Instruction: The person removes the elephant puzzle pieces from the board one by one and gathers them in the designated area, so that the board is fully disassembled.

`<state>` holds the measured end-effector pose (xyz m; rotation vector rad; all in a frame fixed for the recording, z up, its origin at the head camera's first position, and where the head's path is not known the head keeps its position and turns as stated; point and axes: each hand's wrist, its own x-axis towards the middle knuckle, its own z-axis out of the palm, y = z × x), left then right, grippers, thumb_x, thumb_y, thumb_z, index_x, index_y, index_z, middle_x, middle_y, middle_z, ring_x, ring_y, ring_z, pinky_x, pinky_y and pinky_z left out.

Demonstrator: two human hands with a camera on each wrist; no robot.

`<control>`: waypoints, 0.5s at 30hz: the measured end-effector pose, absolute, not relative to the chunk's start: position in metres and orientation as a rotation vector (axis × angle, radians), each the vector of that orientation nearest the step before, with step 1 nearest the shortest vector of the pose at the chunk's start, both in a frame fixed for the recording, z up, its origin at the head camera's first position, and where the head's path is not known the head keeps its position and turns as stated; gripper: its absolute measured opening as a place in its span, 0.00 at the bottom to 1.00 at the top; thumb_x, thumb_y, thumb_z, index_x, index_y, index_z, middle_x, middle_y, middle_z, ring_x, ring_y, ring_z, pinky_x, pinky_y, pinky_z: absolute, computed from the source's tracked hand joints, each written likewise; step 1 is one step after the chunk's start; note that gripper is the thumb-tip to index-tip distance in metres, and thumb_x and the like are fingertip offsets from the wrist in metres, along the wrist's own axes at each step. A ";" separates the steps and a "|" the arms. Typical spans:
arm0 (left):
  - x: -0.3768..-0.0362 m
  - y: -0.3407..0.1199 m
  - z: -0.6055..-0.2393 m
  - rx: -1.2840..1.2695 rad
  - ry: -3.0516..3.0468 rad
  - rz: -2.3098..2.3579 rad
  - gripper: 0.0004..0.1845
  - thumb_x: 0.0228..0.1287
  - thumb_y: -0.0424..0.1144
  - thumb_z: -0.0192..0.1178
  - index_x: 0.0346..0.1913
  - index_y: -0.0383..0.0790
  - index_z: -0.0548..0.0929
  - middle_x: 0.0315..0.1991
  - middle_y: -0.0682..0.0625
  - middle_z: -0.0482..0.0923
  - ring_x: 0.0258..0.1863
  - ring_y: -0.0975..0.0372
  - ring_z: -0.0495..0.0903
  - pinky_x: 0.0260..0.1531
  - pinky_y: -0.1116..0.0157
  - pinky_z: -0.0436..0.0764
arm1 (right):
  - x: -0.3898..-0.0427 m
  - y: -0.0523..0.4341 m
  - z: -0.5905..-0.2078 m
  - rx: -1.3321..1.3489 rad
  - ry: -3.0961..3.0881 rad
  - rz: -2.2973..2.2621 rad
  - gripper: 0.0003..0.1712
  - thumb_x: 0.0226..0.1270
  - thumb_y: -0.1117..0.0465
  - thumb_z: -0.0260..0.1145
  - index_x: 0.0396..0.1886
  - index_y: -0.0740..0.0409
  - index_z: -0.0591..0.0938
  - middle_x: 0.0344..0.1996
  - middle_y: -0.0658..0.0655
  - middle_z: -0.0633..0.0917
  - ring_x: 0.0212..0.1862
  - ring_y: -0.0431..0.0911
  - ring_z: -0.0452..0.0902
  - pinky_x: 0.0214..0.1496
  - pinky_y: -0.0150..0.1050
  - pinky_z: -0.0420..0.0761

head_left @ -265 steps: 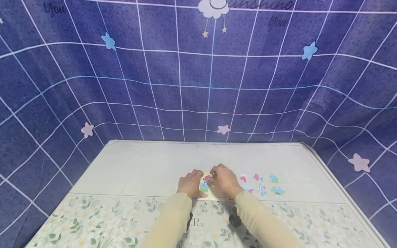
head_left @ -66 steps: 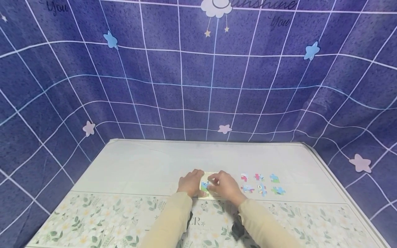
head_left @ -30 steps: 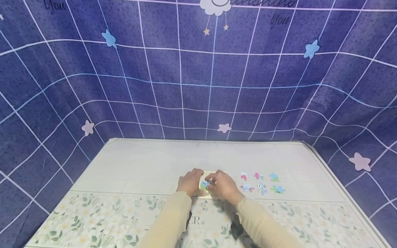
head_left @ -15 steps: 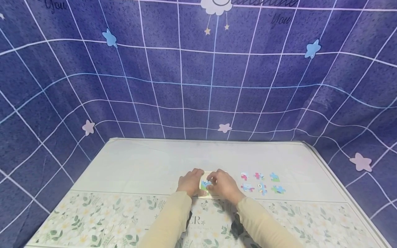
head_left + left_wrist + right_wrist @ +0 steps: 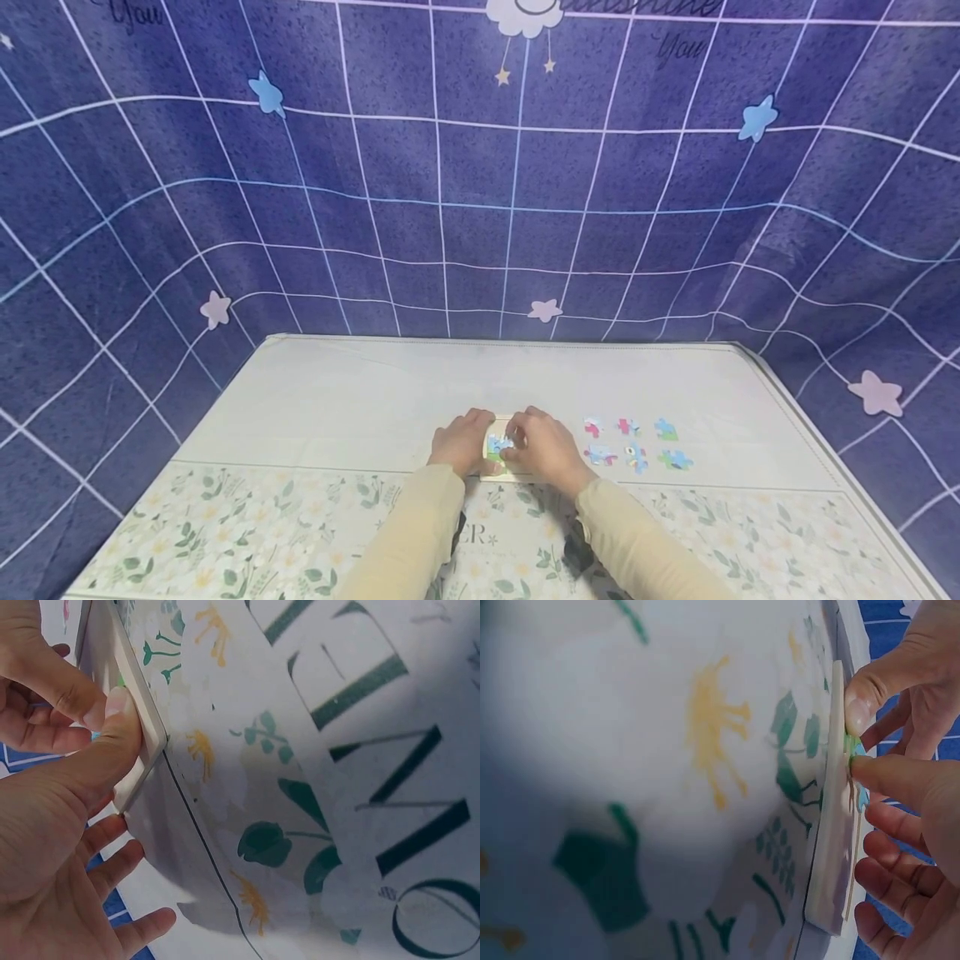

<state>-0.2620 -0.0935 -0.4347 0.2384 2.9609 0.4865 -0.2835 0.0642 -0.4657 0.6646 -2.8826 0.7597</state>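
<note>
A pale, shallow puzzle tray [image 5: 513,477] lies between my two hands near the middle of the table. Blue-and-green jigsaw pieces [image 5: 496,446] show inside it. My left hand [image 5: 459,443] grips the tray's left side; in the left wrist view its thumb [image 5: 124,724] presses on the tray's corner [image 5: 154,727]. With thumb and index finger, my right hand [image 5: 547,448] pinches a puzzle piece [image 5: 861,750] at the tray, its other fingers loosely bent. How far that piece is seated is hidden by the fingers.
Several loose puzzle pieces lie in two rows to the right, among them a red-and-white piece [image 5: 593,427] and a blue-green piece [image 5: 676,459]. A floral mat [image 5: 285,533] covers the table's near part. A blue checked curtain [image 5: 480,167] surrounds the back and sides.
The yellow-and-red picture visible in the tray's upper part 8.8 seconds ago no longer shows. My right fingers have shifted slightly since. The left hand and the loose pieces stay put.
</note>
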 end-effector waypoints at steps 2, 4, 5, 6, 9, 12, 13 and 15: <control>-0.261 -0.094 -0.434 0.239 2.961 0.485 0.43 0.46 0.44 0.79 0.67 0.40 0.74 0.65 0.46 0.75 0.62 0.48 0.76 0.61 0.42 0.76 | -0.284 0.064 -0.467 0.667 -2.891 0.764 0.14 0.53 0.57 0.82 0.35 0.55 0.85 0.28 0.48 0.76 0.28 0.41 0.71 0.30 0.36 0.75; -0.260 -0.094 -0.433 0.243 2.967 0.473 0.43 0.46 0.45 0.79 0.67 0.40 0.74 0.65 0.46 0.75 0.61 0.48 0.77 0.60 0.42 0.77 | -0.284 0.064 -0.467 0.680 -2.901 0.779 0.14 0.54 0.58 0.81 0.39 0.55 0.86 0.30 0.49 0.78 0.31 0.43 0.74 0.33 0.38 0.79; -0.260 -0.094 -0.433 0.245 2.970 0.464 0.43 0.47 0.45 0.79 0.67 0.39 0.74 0.65 0.46 0.75 0.61 0.48 0.77 0.60 0.43 0.77 | -0.284 0.064 -0.467 0.686 -2.909 0.790 0.14 0.55 0.58 0.80 0.40 0.55 0.87 0.31 0.50 0.79 0.33 0.44 0.76 0.35 0.40 0.80; -0.259 -0.094 -0.432 0.246 2.973 0.453 0.43 0.47 0.45 0.80 0.67 0.40 0.74 0.66 0.46 0.75 0.61 0.49 0.77 0.59 0.43 0.77 | -0.284 0.063 -0.467 0.694 -2.915 0.799 0.15 0.56 0.59 0.80 0.42 0.55 0.88 0.32 0.51 0.80 0.34 0.46 0.78 0.37 0.42 0.82; -0.259 -0.095 -0.433 0.245 2.978 0.436 0.43 0.48 0.45 0.80 0.68 0.40 0.73 0.66 0.46 0.74 0.61 0.49 0.77 0.59 0.44 0.78 | -0.284 0.063 -0.465 0.709 -2.933 0.824 0.15 0.58 0.59 0.78 0.45 0.56 0.89 0.35 0.53 0.82 0.38 0.49 0.80 0.41 0.46 0.84; -0.262 -0.094 -0.437 0.237 2.970 0.454 0.43 0.48 0.45 0.79 0.68 0.40 0.73 0.67 0.46 0.74 0.63 0.48 0.76 0.61 0.43 0.77 | -0.283 0.064 -0.464 0.717 -2.936 0.831 0.15 0.57 0.60 0.79 0.44 0.56 0.89 0.35 0.54 0.82 0.38 0.50 0.80 0.42 0.47 0.84; -0.263 -0.095 -0.438 0.235 2.968 0.461 0.43 0.49 0.45 0.79 0.69 0.40 0.73 0.67 0.46 0.74 0.63 0.48 0.76 0.61 0.43 0.76 | -0.283 0.064 -0.463 0.718 -2.935 0.829 0.15 0.56 0.60 0.79 0.44 0.57 0.89 0.34 0.53 0.81 0.38 0.49 0.80 0.42 0.47 0.84; -0.264 -0.095 -0.440 0.234 2.965 0.479 0.43 0.49 0.44 0.79 0.69 0.40 0.73 0.67 0.45 0.74 0.63 0.48 0.76 0.62 0.42 0.75 | -0.283 0.064 -0.462 0.721 -2.933 0.822 0.15 0.56 0.60 0.80 0.43 0.57 0.89 0.33 0.52 0.80 0.36 0.47 0.78 0.40 0.44 0.83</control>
